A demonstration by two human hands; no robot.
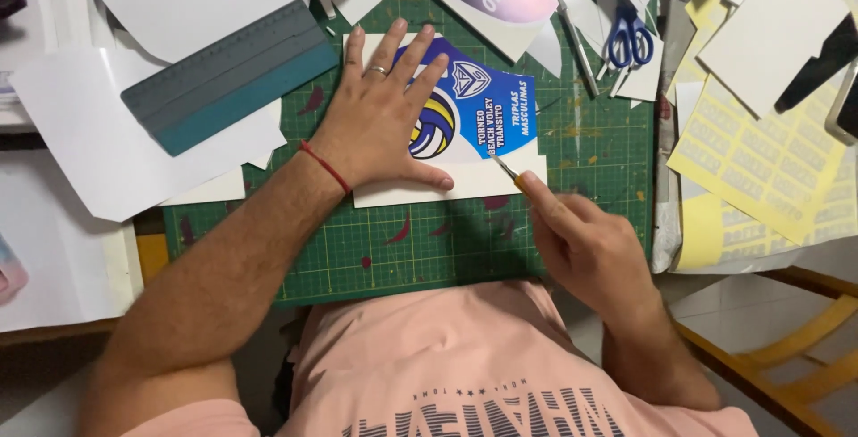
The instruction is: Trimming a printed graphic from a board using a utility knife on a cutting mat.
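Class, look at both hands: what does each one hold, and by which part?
The right hand pinches a craft knife by its handle. The left hand grips nothing; it presses flat on the blue printed sheet.

The scene is seen from a single camera worn on the head, pointed steeply down and slightly forward over the person's chest. The green cutting mat point(572, 147) is viewed from close above and fills the middle of the frame, with both forearms entering from the bottom edge. No second view is provided, so nothing is shared.
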